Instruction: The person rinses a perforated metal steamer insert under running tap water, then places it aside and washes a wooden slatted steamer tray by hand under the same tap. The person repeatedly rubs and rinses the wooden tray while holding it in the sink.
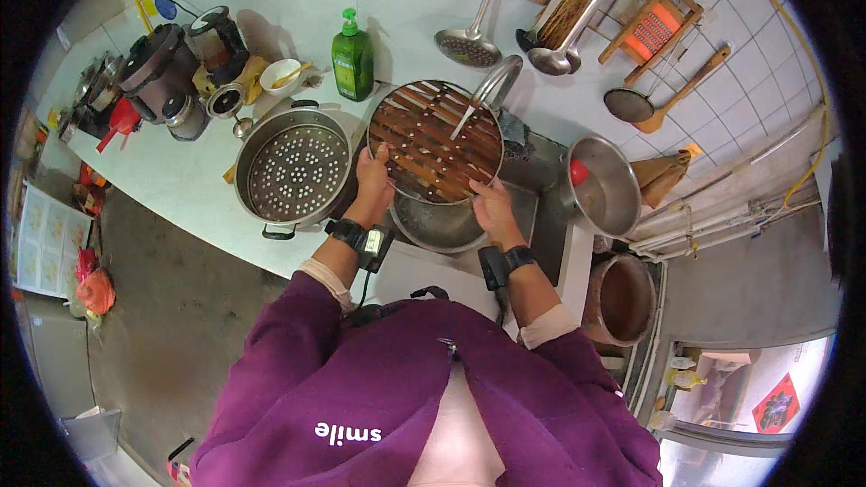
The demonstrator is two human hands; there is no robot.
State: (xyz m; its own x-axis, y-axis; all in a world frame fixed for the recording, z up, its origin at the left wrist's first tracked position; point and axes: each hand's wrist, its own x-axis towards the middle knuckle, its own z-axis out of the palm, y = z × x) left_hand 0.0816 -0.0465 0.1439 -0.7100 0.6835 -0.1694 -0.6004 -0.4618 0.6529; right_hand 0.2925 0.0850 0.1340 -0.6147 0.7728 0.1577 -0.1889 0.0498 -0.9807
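A round rack of brown slats in a metal rim (413, 149) is held tilted over the sink (526, 206). My left hand (375, 179) grips its left edge, with the thumb on the upper side. On the lower right edge, my right hand (495, 210) has hold of the same rim. From the curved metal faucet (504, 71), a stream of water falls onto the slats. Below the rack, a round metal basin (436, 226) is partly hidden. To my left, a perforated metal steamer tier (298, 169) with black side handles rests on the white counter (183, 169).
A green pump bottle (352, 61) stands behind the steamer tier. Left of it are a white bowl (281, 76) and a dark cooker (159, 71). A metal pot (605, 182) with a red object sits right of the sink. Ladles (467, 47) and a grater (653, 30) hang on the wall.
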